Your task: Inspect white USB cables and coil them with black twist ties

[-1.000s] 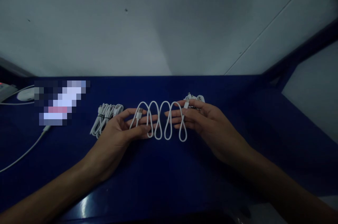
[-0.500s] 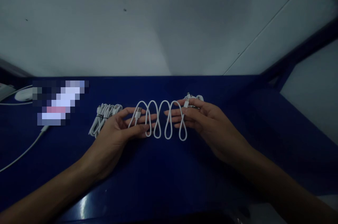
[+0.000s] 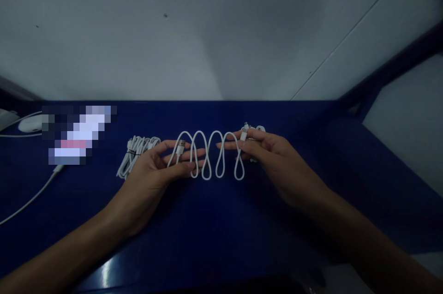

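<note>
A white cable (image 3: 208,155) hangs in several wavy loops between my two hands above the blue table (image 3: 207,238). My left hand (image 3: 162,162) holds its left end, thumb pressed on a loop near a USB plug (image 3: 180,147). My right hand (image 3: 263,148) pinches the other end by its small white connector (image 3: 244,134). Just beyond my left hand lies a bundle of white cables (image 3: 133,155) with a black tie. Another white cable coil (image 3: 259,129) lies behind my right hand, which partly hides it.
At the left are a pixelated, lit device (image 3: 81,135) with a white cord (image 3: 34,201) plugged in and a white rounded object (image 3: 30,123). A pale wall (image 3: 173,54) rises behind the table, and a blue frame (image 3: 398,63) stands at the right.
The lower fingers of my right hand have drawn back from the loops. The loops at the right hang slightly higher. The view has shifted a little.
</note>
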`<action>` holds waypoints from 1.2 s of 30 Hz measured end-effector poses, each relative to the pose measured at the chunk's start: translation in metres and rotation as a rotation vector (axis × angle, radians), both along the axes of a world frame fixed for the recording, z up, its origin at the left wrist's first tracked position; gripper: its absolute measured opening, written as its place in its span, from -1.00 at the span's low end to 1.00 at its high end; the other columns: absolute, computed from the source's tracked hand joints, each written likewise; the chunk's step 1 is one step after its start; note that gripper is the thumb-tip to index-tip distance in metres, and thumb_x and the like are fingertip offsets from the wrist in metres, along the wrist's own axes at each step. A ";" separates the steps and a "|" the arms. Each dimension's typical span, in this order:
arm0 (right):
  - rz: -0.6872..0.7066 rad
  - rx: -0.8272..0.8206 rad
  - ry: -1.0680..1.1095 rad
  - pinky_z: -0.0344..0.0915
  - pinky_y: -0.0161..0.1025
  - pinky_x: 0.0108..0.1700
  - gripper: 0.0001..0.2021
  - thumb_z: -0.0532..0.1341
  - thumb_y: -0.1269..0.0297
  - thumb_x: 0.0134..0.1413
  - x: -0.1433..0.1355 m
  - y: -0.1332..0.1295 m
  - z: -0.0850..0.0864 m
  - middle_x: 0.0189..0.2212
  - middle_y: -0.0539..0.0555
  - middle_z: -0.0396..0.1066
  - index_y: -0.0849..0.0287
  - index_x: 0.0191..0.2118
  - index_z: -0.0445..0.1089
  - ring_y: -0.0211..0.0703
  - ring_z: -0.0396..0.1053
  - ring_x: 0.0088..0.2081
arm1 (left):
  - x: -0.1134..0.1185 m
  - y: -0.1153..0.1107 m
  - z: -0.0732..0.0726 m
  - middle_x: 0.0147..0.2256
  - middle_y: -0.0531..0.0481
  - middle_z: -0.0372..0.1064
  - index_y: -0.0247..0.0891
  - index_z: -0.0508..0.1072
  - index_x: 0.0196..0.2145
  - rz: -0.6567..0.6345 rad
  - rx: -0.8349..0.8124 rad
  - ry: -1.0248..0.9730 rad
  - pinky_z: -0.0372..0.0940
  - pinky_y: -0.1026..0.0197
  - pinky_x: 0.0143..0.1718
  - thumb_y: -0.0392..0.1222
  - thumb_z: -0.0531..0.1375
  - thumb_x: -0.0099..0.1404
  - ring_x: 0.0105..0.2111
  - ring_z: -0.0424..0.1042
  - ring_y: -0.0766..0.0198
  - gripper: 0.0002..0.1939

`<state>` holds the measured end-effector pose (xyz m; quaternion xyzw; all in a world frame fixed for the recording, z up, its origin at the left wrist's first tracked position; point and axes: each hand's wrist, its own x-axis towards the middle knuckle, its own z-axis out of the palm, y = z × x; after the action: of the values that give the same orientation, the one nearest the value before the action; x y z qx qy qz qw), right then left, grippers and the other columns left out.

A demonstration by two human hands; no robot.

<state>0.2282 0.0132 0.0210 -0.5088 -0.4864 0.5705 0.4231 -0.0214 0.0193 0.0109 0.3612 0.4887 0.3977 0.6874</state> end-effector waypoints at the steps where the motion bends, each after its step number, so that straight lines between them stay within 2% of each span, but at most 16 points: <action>1: 0.005 0.014 -0.019 0.41 -0.02 0.30 -0.78 0.36 0.06 0.44 0.000 0.000 0.001 0.20 0.11 0.61 0.02 -0.03 0.72 0.07 0.53 0.26 | 0.000 0.000 0.000 0.06 -0.17 0.73 -0.20 0.62 -0.04 0.000 0.002 0.001 0.61 0.21 0.03 -0.37 0.57 0.25 -0.03 0.75 0.07 -0.63; 9: 0.040 0.024 -0.030 0.34 -0.04 0.29 -0.81 0.39 0.07 0.43 0.005 0.001 -0.002 0.16 0.08 0.63 -0.02 -0.07 0.76 0.06 0.49 0.24 | -0.003 0.001 0.000 0.03 -0.16 0.73 -0.21 0.63 -0.02 0.021 0.025 0.007 0.63 0.18 0.01 -0.37 0.57 0.25 -0.06 0.76 0.06 -0.62; 15: 0.036 -0.042 -0.030 0.36 -0.12 -0.02 -0.80 0.42 0.03 0.39 0.005 0.003 -0.007 0.07 0.06 0.66 -0.04 -0.05 0.75 -0.10 0.47 -0.09 | -0.003 -0.001 0.001 0.03 -0.15 0.73 -0.20 0.62 -0.03 0.013 0.019 -0.010 0.61 0.17 0.02 -0.37 0.57 0.25 -0.05 0.74 0.08 -0.63; 18: 0.047 -0.062 0.005 0.36 -0.13 -0.08 -0.77 0.43 0.03 0.39 0.005 0.004 -0.008 0.02 0.09 0.68 -0.02 0.01 0.72 -0.14 0.45 -0.18 | -0.003 -0.001 0.000 0.02 -0.12 0.73 -0.18 0.63 -0.05 0.005 0.019 -0.021 0.58 0.11 0.08 -0.33 0.59 0.23 -0.03 0.73 0.07 -0.63; 21: 0.081 -0.040 0.037 0.39 -0.15 -0.10 -0.77 0.42 0.06 0.39 0.004 0.003 -0.008 0.02 0.12 0.68 0.01 0.02 0.72 -0.14 0.46 -0.20 | -0.003 -0.001 0.001 0.05 -0.13 0.71 -0.17 0.66 -0.03 0.001 0.005 -0.025 0.51 -0.01 0.20 -0.24 0.58 0.27 0.04 0.69 0.00 -0.66; 25: 0.103 -0.038 0.061 0.41 -0.18 -0.13 -0.79 0.43 0.11 0.39 0.002 0.002 -0.008 -0.03 0.12 0.68 0.04 0.02 0.71 -0.16 0.47 -0.21 | -0.002 0.000 0.004 0.10 -0.19 0.68 -0.23 0.70 -0.05 -0.003 -0.008 -0.134 0.38 -0.14 0.32 -0.10 0.42 0.42 0.18 0.58 -0.15 -0.79; 29: 0.137 -0.036 0.089 0.42 -0.21 -0.12 -0.83 0.45 0.16 0.37 0.000 0.002 -0.011 -0.15 0.07 0.67 0.04 -0.01 0.71 -0.17 0.49 -0.20 | -0.001 0.000 0.006 0.13 -0.24 0.65 -0.26 0.74 -0.07 -0.062 -0.009 -0.283 0.32 -0.20 0.35 -0.03 0.26 0.49 0.25 0.49 -0.23 -0.69; 36: 0.192 -0.034 0.113 0.45 -0.22 -0.09 -0.85 0.43 0.19 0.41 -0.004 0.001 -0.010 -0.16 0.03 0.68 0.01 0.02 0.69 -0.20 0.54 -0.19 | 0.005 -0.004 0.009 0.23 -0.30 0.57 -0.30 0.72 0.05 -0.170 -0.053 -0.329 0.35 -0.23 0.29 0.02 0.23 0.53 0.30 0.41 -0.29 -0.61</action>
<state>0.2243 0.0137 0.0111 -0.4339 -0.4984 0.6445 0.3845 -0.0167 0.0149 0.0199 0.3131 0.3478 0.3787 0.7985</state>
